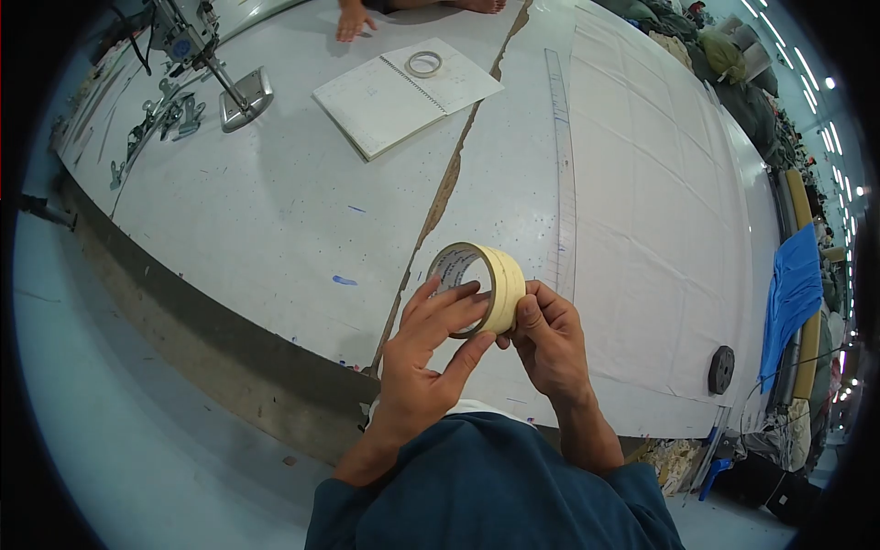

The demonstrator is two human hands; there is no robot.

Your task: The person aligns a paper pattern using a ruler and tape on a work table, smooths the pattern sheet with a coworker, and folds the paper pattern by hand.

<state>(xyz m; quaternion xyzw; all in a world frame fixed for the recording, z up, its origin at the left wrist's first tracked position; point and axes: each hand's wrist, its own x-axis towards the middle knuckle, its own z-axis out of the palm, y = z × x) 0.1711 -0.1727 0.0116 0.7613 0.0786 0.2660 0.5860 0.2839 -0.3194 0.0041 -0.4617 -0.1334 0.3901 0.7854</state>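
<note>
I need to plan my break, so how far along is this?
Looks done: the white cloth lies spread on the table, the clear ruler along its edge. In hand: the left hand and right hand hold the tape roll. Apparently left: any taping, since no strip shows on the cloth.
</note>
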